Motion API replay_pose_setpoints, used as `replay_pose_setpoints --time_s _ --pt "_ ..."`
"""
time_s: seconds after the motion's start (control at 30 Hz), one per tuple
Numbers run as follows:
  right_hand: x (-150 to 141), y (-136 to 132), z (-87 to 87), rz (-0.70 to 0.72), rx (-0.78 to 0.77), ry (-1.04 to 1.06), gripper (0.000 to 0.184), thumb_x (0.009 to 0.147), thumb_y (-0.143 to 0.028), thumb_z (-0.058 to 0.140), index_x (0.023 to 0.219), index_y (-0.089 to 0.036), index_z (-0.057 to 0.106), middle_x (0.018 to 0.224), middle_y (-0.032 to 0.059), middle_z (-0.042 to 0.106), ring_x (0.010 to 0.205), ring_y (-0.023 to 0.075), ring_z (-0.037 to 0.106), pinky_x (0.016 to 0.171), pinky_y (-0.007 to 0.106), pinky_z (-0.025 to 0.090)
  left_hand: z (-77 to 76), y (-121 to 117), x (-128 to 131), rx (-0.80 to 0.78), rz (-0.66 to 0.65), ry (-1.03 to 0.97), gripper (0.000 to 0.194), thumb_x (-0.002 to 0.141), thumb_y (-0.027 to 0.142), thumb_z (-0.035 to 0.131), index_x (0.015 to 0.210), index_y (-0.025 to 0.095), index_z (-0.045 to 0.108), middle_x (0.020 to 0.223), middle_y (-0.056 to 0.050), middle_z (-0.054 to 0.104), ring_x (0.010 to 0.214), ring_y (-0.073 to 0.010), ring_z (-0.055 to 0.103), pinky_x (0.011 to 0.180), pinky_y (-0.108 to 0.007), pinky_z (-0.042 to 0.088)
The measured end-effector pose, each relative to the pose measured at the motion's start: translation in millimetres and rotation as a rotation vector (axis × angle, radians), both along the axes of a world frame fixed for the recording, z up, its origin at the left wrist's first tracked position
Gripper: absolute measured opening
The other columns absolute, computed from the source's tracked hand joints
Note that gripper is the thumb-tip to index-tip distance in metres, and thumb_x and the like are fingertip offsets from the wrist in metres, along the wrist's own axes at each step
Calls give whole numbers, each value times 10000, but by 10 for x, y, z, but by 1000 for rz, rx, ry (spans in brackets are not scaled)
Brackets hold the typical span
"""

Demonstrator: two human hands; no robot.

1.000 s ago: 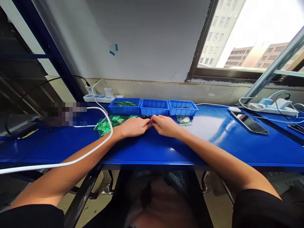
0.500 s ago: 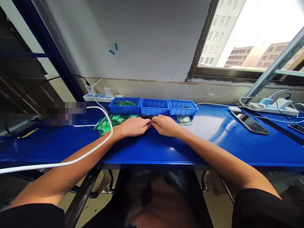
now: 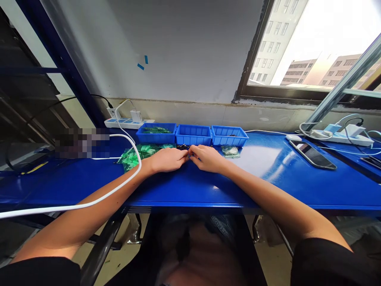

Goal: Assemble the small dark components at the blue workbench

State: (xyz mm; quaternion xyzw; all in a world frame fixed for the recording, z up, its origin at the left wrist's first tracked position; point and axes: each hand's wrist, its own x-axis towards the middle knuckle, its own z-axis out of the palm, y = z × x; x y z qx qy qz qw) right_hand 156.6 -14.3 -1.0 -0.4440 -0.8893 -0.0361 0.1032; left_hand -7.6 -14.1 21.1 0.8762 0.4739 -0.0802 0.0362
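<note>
My left hand (image 3: 167, 159) and my right hand (image 3: 207, 157) rest on the blue table (image 3: 268, 178), fingertips meeting in a pinch over something tiny that I cannot make out. Small dark parts (image 3: 182, 147) lie just beyond the fingers. A pile of green packets (image 3: 137, 153) sits left of my left hand. One more green packet (image 3: 230, 150) lies right of my right hand. Behind the hands stand three blue bins: the left bin (image 3: 156, 134) holds green pieces, the middle bin (image 3: 193, 135) and right bin (image 3: 229, 136) look nearly bare.
A white cable (image 3: 89, 202) runs across my left forearm. A power strip (image 3: 127, 122) sits at the back left, another power strip (image 3: 339, 136) with chargers at the back right. A phone (image 3: 312, 154) lies face up to the right. A window fills the upper right.
The hands stay pinched together at the same spot; only slight finger shifts show.
</note>
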Motion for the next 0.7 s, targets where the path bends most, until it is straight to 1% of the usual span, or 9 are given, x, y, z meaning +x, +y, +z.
replay_pose_setpoints --time_s 0.17,0.53,0.7 --pt "-1 1 2 13 5 3 158 876 -174 419 954 -153 555 918 65 651 876 169 585 677 244 361 0 13 -1 -5 -11 -14 435 904 386 181 1137 213 504 1168 -88 618 1035 -277 590 855 -401 463" --pt "-13 10 -2 34 12 -35 232 925 -204 358 912 -139 581 930 90 648 901 175 576 723 260 369 -18 18 -2 12 -34 -14 418 897 411 227 1101 195 520 1119 -101 633 997 -269 601 829 -375 469" --pt "-2 24 -17 42 12 -32 238 928 -215 359 894 -145 585 907 85 647 890 173 576 702 256 368 5 16 -1 14 -16 -23 403 902 382 227 1091 235 551 1111 -68 643 999 -248 601 841 -353 461"
